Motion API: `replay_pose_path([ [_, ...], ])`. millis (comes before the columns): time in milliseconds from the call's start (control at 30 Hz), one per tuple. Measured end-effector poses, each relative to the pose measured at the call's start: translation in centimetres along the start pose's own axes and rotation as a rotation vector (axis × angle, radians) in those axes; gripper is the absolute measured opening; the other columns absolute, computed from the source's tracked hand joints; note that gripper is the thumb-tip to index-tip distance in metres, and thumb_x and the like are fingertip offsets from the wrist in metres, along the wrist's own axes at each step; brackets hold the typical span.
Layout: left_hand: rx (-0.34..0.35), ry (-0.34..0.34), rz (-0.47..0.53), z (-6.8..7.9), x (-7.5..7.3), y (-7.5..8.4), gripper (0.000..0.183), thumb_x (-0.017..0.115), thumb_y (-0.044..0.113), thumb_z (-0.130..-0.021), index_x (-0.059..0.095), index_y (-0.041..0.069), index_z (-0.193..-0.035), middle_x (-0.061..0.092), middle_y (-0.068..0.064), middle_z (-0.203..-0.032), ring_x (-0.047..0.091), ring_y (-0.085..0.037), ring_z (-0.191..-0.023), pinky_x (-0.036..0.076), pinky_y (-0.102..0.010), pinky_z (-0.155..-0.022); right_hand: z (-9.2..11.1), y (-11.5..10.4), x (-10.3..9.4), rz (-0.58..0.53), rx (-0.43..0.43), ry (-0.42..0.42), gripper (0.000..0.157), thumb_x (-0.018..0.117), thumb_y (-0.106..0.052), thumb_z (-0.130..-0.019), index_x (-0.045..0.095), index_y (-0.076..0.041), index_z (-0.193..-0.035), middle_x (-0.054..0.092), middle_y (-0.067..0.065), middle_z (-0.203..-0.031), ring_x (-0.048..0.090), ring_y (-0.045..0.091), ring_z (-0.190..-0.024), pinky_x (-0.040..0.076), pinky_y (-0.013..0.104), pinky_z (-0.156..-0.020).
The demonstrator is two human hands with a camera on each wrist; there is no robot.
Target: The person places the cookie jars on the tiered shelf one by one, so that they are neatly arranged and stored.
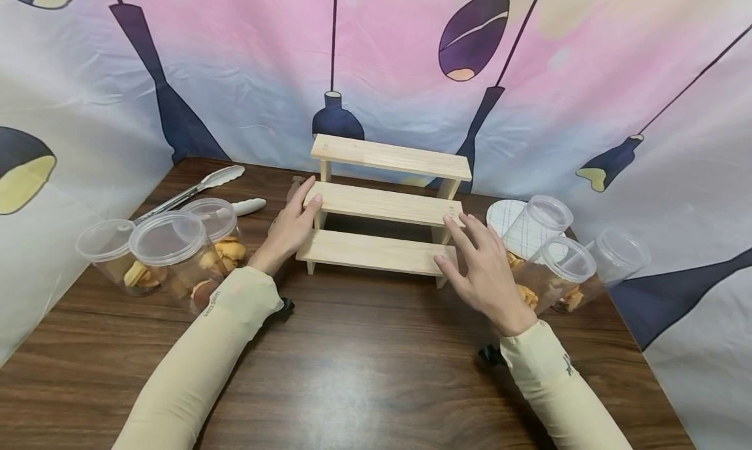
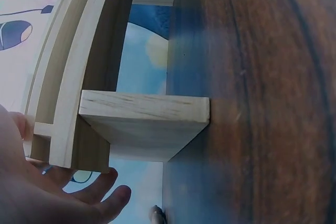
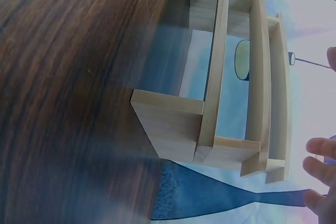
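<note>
A pale wooden three-step display stand [image 1: 388, 203] stands on the table near the back wall, its legs on the tabletop. My left hand [image 1: 288, 231] grips the left end of its middle step. The thumb lies over that step, and in the left wrist view the fingers [image 2: 105, 179] reach round the end of the stand [image 2: 68, 124]. At the opposite end, my right hand [image 1: 484, 277] is spread with bent, separated fingers and holds nothing. A gap shows between its fingers [image 3: 317, 169] and the stand [image 3: 275, 103] in the right wrist view.
Several clear lidded jars with pastries [image 1: 173, 238] stand left of my left arm, with metal tongs [image 1: 188, 192] behind them. More clear jars [image 1: 566, 260] and a white round plate [image 1: 505, 211] are on the right. A patterned cloth [image 1: 252, 64] hangs behind the brown table [image 1: 352, 371].
</note>
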State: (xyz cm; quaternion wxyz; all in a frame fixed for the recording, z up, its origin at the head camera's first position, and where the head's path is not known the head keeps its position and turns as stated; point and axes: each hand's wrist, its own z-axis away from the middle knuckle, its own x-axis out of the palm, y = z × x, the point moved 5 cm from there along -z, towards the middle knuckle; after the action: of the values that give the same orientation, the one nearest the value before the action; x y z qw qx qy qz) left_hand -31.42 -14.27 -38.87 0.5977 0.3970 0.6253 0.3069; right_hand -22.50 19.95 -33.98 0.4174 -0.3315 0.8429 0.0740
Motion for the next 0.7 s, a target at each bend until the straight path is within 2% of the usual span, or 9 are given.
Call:
replay_pose_path([
  [100,0.007,0.005,0.01,-0.1,0.1,0.0,0.065,0.027,0.068,-0.099,0.011,0.045,-0.158,0.006,-0.001,-0.168,0.018,-0.044,-0.148,0.018,-0.067,-0.113,0.0,0.0,0.0,-0.006,-0.001,0.001,0.063,0.06,-0.047,-0.095,0.047,-0.02,-0.151,0.049,0.023,-0.145,0.042,0.04,-0.137,0.025,0.061,-0.113],
  [200,0.011,0.006,0.023,-0.1,0.2,-0.1,0.066,0.028,0.068,-0.1,0.012,0.043,-0.159,0.008,-0.001,-0.168,0.017,-0.042,-0.149,0.017,-0.067,-0.114,0.0,0.0,0.0,-0.003,-0.008,0.002,0.063,0.056,-0.052,-0.097,0.047,-0.019,-0.15,0.049,0.024,-0.144,0.044,0.04,-0.136,0.028,0.061,-0.112],
  [267,0.012,0.004,0.032,-0.1,0.3,-0.1,0.066,0.028,0.068,-0.1,0.012,0.044,-0.159,0.008,0.0,-0.168,0.016,-0.04,-0.15,0.017,-0.066,-0.114,-0.1,0.0,-0.3,0.005,-0.019,0.01,0.063,0.051,-0.055,-0.099,0.048,-0.019,-0.15,0.05,0.025,-0.142,0.045,0.042,-0.134,0.031,0.06,-0.11],
  [367,0.009,0.0,0.044,-0.1,0.3,-0.2,0.064,0.028,0.067,-0.1,0.01,0.048,-0.157,0.006,0.001,-0.168,0.014,-0.039,-0.151,0.017,-0.065,-0.115,-0.5,0.1,-1.2,0.017,-0.03,0.015,0.063,0.052,-0.053,-0.099,0.048,-0.017,-0.15,0.05,0.025,-0.143,0.046,0.043,-0.133,0.033,0.061,-0.109],
  [567,0.002,-0.008,0.045,-0.1,0.3,-0.1,0.063,0.028,0.067,-0.1,0.009,0.048,-0.157,0.001,0.002,-0.168,0.009,-0.038,-0.152,0.015,-0.066,-0.115,-2.4,0.5,-5.1,0.047,-0.036,0.026,0.064,0.053,-0.053,-0.098,0.046,-0.017,-0.15,0.049,0.027,-0.143,0.048,0.049,-0.128,0.034,0.064,-0.106],
  [633,0.005,-0.01,0.042,-0.1,0.3,-0.1,0.063,0.028,0.066,-0.1,0.008,0.047,-0.157,0.0,0.002,-0.168,0.008,-0.038,-0.152,0.015,-0.066,-0.115,-3.2,0.9,-6.7,0.073,-0.009,-0.002,0.064,0.059,-0.049,-0.097,0.045,-0.018,-0.151,0.049,0.028,-0.143,0.049,0.051,-0.125,0.036,0.065,-0.104],
  [700,0.01,-0.009,0.041,-0.1,0.4,-0.1,0.063,0.028,0.066,-0.1,0.009,0.047,-0.158,0.001,0.001,-0.168,0.009,-0.038,-0.152,0.016,-0.066,-0.115,-3.8,1.6,-8.4,0.107,0.054,-0.069,0.066,0.063,-0.043,-0.096,0.041,-0.021,-0.154,0.046,0.028,-0.145,0.048,0.053,-0.125,0.035,0.068,-0.103],
])
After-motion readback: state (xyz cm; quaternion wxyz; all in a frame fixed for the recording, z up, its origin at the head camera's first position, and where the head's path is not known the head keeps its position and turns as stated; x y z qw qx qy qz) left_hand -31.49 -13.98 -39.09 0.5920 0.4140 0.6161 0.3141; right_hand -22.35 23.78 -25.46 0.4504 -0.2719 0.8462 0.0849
